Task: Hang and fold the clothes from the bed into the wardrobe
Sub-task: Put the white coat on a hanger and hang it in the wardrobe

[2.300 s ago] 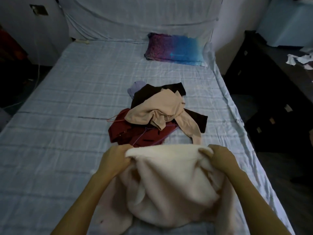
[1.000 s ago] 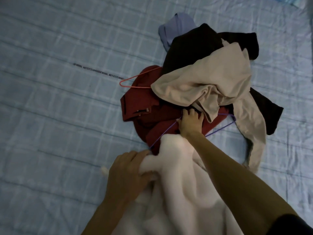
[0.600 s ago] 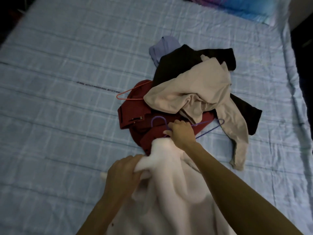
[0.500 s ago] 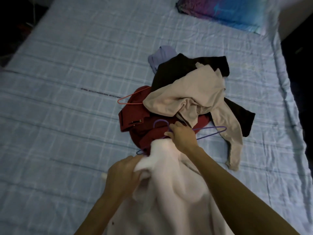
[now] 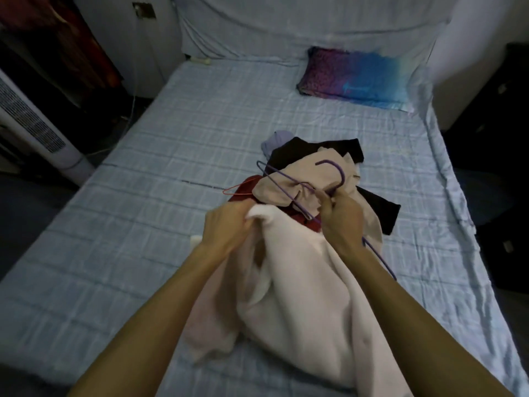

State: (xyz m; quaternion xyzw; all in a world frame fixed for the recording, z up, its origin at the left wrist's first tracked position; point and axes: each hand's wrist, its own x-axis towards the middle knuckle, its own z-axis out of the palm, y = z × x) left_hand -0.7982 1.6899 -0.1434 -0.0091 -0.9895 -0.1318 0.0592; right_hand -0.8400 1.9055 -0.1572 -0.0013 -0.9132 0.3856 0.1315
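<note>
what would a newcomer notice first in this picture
Two bare arms fill the foreground: the left hand grips the top of a fluffy cream fleece garment, while the right hand pinches a thin purple wire hanger just above it. Behind them a jumbled pile of beige, black and maroon clothes sits mid-bed on the pale blue checked sheet, with a purple-to-blue pillow at the far right.

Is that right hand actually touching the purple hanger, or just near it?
Touching. The head view shows the right hand pinching the purple hanger just below its hook, while the left hand grips the cream garment.
</note>
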